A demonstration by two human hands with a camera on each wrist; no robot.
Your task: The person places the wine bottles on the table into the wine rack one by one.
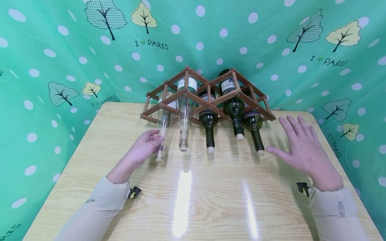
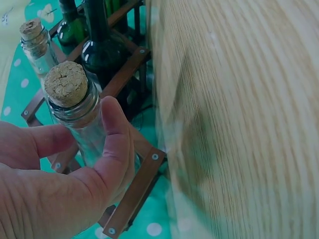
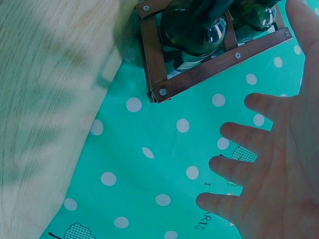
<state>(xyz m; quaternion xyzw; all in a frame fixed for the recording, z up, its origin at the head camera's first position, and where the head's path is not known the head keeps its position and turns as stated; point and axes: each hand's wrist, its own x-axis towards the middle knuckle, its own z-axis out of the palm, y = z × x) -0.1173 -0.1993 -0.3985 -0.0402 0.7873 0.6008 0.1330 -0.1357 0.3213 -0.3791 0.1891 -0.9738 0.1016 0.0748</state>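
Observation:
A brown wooden wine rack stands at the back of the table with several corked bottles lying in it, necks toward me. My left hand holds the neck of the leftmost clear glass bottle, thumb on one side and fingers on the other. Its cork sticks out above the hand in the left wrist view. My right hand is spread beside the rack's right end, touching nothing. Closest to it is the rightmost dark green bottle, also seen in the right wrist view.
A second clear bottle lies beside the held one, then a green bottle and a higher green bottle. Behind the light wooden table hangs a green dotted cloth, which also covers both sides.

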